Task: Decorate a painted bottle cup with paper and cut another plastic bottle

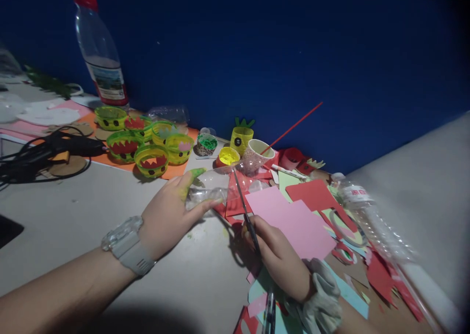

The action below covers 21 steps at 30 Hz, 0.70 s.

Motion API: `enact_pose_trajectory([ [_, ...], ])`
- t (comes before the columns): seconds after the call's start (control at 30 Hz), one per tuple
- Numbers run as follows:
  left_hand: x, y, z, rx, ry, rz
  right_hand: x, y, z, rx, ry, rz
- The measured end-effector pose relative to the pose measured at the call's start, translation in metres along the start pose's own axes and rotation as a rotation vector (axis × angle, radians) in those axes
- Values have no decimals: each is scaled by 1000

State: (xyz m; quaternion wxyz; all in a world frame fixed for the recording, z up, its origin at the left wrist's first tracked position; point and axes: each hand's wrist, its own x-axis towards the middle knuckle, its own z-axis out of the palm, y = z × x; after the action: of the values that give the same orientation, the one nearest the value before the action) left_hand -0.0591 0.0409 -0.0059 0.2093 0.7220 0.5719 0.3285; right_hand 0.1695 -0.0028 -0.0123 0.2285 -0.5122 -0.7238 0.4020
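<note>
My left hand (171,216), with a grey watch on the wrist and green paint on the fingers, grips a clear cut piece of plastic bottle (213,187) above the grey table (110,216). My right hand (279,255), a scrunchie round its wrist, is closed on a pair of scissors (244,206). The scissor blades point up and away, with their tips at the plastic piece. Pink paper (293,221) lies just right of the right hand.
Several yellow-green bottle-bottom bowls with red zigzag trim (150,160) sit on orange card at the back left. A tall clear bottle with a red cap (101,55) stands behind them. A black glue gun (55,145) lies left. Paint cups (259,153), red paper scraps and a lying bottle (370,216) crowd the right.
</note>
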Motion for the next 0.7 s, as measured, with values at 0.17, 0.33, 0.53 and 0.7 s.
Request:
enact_pose_trajectory([
  [0.17, 0, -1, 0, -19, -25, 1, 1, -2, -3, 253, -49, 23],
  [0.33, 0, 0, 0, -49, -54, -23, 2, -9, -11, 380, -162, 4],
  [0.53, -1, 2, -2, -52, -59, -36, 3, -10, -12, 357, -181, 35],
  [0.7, -1, 4, -2, -44, -59, -4, 2, -7, -11, 315, -164, 60],
])
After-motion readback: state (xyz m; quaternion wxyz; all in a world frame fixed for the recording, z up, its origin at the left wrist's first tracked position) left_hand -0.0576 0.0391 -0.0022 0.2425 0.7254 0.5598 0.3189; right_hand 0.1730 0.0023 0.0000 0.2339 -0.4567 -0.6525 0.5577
